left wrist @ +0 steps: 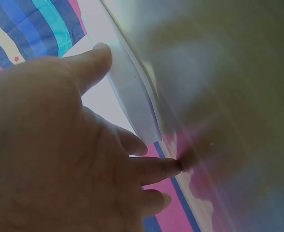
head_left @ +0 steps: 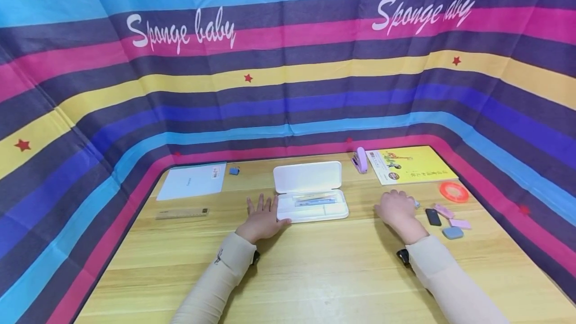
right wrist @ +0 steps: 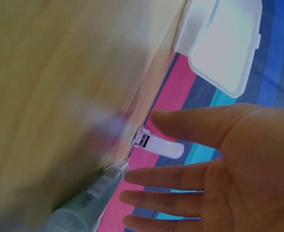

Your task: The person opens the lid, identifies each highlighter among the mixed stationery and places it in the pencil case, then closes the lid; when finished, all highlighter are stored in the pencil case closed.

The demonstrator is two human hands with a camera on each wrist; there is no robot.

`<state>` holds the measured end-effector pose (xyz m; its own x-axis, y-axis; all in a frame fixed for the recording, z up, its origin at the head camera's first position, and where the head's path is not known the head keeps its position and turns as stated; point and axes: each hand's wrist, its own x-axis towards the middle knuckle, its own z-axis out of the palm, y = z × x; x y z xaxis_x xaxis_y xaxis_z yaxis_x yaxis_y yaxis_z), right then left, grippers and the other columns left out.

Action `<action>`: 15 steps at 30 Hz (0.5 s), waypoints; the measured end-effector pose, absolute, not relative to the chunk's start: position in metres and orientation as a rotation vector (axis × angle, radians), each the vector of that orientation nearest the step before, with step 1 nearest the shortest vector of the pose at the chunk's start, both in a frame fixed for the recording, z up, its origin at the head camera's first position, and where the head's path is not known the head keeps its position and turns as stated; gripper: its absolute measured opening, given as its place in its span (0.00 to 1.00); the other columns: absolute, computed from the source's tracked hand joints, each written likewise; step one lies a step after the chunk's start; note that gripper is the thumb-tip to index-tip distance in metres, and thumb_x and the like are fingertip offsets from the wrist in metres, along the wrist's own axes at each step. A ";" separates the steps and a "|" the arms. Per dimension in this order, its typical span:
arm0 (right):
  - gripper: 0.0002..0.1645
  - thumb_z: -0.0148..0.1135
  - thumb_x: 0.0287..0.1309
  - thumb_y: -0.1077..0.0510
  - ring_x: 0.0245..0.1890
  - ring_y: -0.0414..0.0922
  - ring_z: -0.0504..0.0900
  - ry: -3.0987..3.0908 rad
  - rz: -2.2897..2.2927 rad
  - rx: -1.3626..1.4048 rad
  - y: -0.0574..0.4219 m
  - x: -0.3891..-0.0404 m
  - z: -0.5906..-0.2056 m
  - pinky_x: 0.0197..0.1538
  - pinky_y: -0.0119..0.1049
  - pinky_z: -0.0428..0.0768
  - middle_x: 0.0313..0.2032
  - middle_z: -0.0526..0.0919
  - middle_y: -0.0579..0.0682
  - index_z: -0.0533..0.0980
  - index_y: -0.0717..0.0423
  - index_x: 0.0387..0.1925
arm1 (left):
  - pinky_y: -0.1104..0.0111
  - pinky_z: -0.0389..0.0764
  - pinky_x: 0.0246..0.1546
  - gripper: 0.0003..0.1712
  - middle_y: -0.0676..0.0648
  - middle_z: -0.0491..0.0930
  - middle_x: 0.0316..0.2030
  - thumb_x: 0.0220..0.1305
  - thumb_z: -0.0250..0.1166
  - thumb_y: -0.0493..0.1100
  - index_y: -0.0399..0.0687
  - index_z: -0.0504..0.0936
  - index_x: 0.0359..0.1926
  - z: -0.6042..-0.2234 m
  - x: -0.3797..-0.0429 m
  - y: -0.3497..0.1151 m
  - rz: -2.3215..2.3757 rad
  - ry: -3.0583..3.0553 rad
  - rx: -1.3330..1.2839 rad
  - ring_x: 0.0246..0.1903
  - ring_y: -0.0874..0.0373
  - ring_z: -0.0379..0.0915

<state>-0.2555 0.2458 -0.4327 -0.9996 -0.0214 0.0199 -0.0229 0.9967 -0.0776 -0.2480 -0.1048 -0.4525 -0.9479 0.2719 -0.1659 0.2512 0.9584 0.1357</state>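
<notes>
A white pencil case (head_left: pixel 308 177) lies with its lid raised; a blue pen (head_left: pixel 315 202) and a slim pale item are in its tray. My left hand (head_left: pixel 261 220) has its fingers spread at the case's left side, the thumb at the near corner. In the left wrist view the thumb touches the side wall of the case (left wrist: pixel 132 87). My right hand (head_left: pixel 397 210) is over the table to the right of the case. Its fingers are straight in the right wrist view, their tips close to a translucent, pen-like tube with a label (right wrist: pixel 91 200), mostly hidden in the head view.
A purple stapler (head_left: pixel 360 160) and a yellow book (head_left: pixel 411 165) are at the back right. Orange tape (head_left: pixel 453 192), a black block (head_left: pixel 433 216), pink pieces and a grey-blue eraser (head_left: pixel 452 233) lie right. On the left are a ruler (head_left: pixel 182 213), white booklet (head_left: pixel 192 182) and blue sharpener (head_left: pixel 234 170).
</notes>
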 end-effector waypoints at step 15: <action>0.16 0.53 0.50 0.57 0.30 0.56 0.69 -3.195 0.108 0.037 0.250 -0.257 -0.431 0.34 0.52 0.67 0.25 0.71 0.58 0.75 0.68 0.32 | 0.44 0.19 0.51 0.50 0.39 0.44 0.64 0.53 0.35 0.73 0.44 0.39 0.66 -0.453 -0.250 -0.104 0.148 2.916 0.376 0.62 0.43 0.25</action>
